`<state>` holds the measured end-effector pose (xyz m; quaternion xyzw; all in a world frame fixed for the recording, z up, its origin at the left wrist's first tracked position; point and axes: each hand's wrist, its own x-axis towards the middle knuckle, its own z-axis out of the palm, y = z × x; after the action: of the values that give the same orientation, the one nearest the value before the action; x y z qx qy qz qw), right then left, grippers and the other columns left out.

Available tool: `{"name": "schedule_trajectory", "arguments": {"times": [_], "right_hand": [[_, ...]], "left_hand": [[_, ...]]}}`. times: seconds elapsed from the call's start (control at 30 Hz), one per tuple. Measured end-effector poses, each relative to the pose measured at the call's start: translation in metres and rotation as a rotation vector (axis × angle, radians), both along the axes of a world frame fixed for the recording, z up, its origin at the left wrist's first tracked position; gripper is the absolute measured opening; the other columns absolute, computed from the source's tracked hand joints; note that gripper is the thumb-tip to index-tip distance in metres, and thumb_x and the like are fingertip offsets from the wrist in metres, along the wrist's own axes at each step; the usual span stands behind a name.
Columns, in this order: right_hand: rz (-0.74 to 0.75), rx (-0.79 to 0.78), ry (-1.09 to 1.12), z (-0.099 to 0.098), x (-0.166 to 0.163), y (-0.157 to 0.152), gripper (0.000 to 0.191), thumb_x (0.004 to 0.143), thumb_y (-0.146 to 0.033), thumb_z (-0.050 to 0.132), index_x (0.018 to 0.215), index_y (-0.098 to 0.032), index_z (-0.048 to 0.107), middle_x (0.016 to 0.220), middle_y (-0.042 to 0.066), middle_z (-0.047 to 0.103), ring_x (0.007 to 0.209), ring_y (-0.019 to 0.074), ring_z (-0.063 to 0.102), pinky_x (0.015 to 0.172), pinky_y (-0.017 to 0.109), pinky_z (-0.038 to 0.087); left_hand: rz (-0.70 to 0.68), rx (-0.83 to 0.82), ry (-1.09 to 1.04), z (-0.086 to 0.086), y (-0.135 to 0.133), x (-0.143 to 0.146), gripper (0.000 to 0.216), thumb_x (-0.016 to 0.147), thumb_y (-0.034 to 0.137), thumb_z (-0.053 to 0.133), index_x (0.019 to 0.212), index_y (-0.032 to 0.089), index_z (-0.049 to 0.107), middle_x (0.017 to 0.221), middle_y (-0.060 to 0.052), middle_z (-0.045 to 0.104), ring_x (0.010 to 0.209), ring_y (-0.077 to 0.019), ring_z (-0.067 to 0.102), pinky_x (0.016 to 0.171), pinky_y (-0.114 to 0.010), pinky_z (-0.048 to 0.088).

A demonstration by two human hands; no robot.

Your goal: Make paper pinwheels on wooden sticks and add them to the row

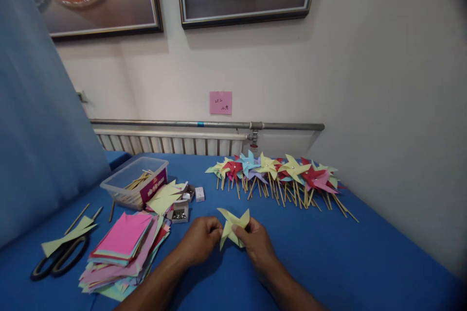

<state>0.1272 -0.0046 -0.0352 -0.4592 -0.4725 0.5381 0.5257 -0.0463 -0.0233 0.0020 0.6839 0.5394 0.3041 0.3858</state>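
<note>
A pale yellow paper pinwheel [229,228] with folded blades is above the blue cloth in front of me. My right hand [257,243] grips it from the right, the thumb pressed near its centre. At its left edge my left hand [204,240] is closed in a pinch, the fingertips close to a blade; what they hold, if anything, is too small or hidden to tell. No stick shows on this pinwheel. Left of my left hand lies an open small box [180,213] of shiny metal pins.
Finished pinwheels [292,170] on sticks lie along the table's back right. At left are a stack of coloured paper [124,238], black-handled scissors [67,255] under paper pieces, and a clear plastic tub [120,184] of sticks. A blue curtain [47,107] hangs far left.
</note>
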Motion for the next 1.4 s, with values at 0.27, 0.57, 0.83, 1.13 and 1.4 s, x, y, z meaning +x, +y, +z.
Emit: {"name": "schedule_trajectory", "arguments": {"times": [0.27, 0.57, 0.83, 1.13, 1.4], "right_hand": [[-0.016, 0.008, 0.008, 0.0038, -0.0007, -0.0021, 0.034, 0.061, -0.038, 0.078, 0.088, -0.016, 0.075, 0.076, 0.005, 0.076, 0.069, 0.0242, 0.067, 0.062, 0.030, 0.051], [-0.003, -0.012, 0.023, -0.0009, 0.0011, 0.0000, 0.028, 0.061, -0.034, 0.077, 0.083, -0.017, 0.074, 0.074, 0.004, 0.075, 0.065, 0.0215, 0.064, 0.062, 0.030, 0.049], [0.000, -0.005, 0.018, -0.0010, 0.0006, 0.0003, 0.031, 0.062, -0.033, 0.076, 0.086, -0.015, 0.074, 0.076, 0.004, 0.075, 0.067, 0.0213, 0.064, 0.063, 0.029, 0.049], [0.001, 0.008, -0.005, 0.0023, 0.0006, -0.0020, 0.029, 0.064, -0.034, 0.074, 0.087, -0.016, 0.075, 0.077, 0.005, 0.077, 0.068, 0.0222, 0.066, 0.062, 0.029, 0.050], [0.009, 0.000, -0.015, 0.0017, 0.0011, -0.0008, 0.032, 0.063, -0.035, 0.076, 0.088, -0.015, 0.074, 0.077, 0.006, 0.077, 0.068, 0.0231, 0.066, 0.063, 0.030, 0.051]], "left_hand": [[0.002, -0.019, -0.002, 0.0007, -0.0007, 0.0005, 0.013, 0.078, 0.023, 0.048, 0.069, 0.018, 0.055, 0.060, 0.004, 0.049, 0.057, -0.0110, 0.041, 0.054, -0.023, 0.029], [-0.001, -0.002, 0.022, 0.0022, -0.0012, 0.0001, 0.013, 0.078, 0.021, 0.047, 0.069, 0.018, 0.056, 0.061, 0.003, 0.052, 0.058, -0.0116, 0.044, 0.056, -0.024, 0.031], [0.002, -0.005, 0.020, -0.0011, -0.0001, 0.0001, 0.014, 0.079, 0.022, 0.047, 0.070, 0.018, 0.056, 0.061, 0.004, 0.052, 0.058, -0.0110, 0.043, 0.055, -0.023, 0.031], [0.011, 0.006, 0.022, -0.0004, -0.0021, 0.0002, 0.014, 0.079, 0.023, 0.047, 0.069, 0.018, 0.056, 0.060, 0.004, 0.051, 0.058, -0.0111, 0.042, 0.055, -0.023, 0.031], [0.010, 0.016, 0.030, 0.0010, -0.0010, 0.0007, 0.014, 0.079, 0.023, 0.047, 0.068, 0.018, 0.055, 0.061, 0.003, 0.051, 0.059, -0.0113, 0.043, 0.055, -0.023, 0.030]]}}
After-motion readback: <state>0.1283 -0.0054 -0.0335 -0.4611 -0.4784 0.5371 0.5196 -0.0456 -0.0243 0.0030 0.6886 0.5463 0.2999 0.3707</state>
